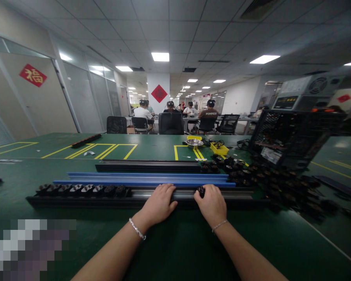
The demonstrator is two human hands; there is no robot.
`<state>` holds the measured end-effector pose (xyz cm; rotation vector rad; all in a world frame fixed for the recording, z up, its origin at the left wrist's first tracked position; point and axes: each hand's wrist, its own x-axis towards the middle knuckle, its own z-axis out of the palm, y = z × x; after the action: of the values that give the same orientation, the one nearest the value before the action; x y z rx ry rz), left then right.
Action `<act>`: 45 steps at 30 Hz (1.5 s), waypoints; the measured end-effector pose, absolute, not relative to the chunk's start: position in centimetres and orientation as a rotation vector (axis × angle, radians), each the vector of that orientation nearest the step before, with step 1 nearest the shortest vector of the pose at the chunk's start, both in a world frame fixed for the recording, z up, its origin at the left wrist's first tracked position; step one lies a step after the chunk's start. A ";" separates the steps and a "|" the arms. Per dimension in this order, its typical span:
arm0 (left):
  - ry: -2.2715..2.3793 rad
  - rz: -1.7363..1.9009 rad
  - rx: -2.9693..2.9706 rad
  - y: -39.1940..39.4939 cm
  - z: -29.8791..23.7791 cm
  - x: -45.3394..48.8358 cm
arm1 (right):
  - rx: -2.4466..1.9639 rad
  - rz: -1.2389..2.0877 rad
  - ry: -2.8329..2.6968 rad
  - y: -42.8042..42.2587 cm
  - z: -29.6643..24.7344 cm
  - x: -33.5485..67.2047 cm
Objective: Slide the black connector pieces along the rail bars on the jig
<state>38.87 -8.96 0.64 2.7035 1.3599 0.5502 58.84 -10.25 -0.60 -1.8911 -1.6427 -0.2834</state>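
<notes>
A long black rail (240,203) with a shiny metal channel lies across the table in front of me. Several socket modules (87,189), some black and some pale-faced, sit in a row in its left part. My left hand (159,202) grips the rail near its middle, fingers over the far side and thumb at the near edge. To the right, my right hand (212,203) pinches a small black socket module (201,191) at the channel. Whether that module touches the metal is hidden by the fingers.
Behind the rail lie blue rails (149,179) and another black rail (148,167). A heap of black modules (280,181) spreads at right, before an open computer case (289,136). Farther back are a metal bowl (194,143) and a yellow tray (219,149). People sit beyond.
</notes>
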 end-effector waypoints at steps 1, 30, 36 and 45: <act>1.363 0.547 2.705 -9.0 0.6 38.9 | -1.904 -0.286 -1.644 -10.3 -0.5 58.9; 1.379 0.521 2.686 -9.1 1.0 38.9 | -2.115 -0.305 -1.641 -10.6 1.0 60.3; 1.388 0.503 2.686 -9.2 1.0 39.0 | -2.142 -0.330 -1.641 -10.5 1.0 60.5; 1.377 0.521 2.692 -9.1 0.8 38.8 | -2.221 -0.291 -1.618 -10.5 1.4 61.0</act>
<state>38.84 -9.06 0.85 2.6923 1.3771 0.5213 61.01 -10.53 1.36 -2.2214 -1.6177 -0.2908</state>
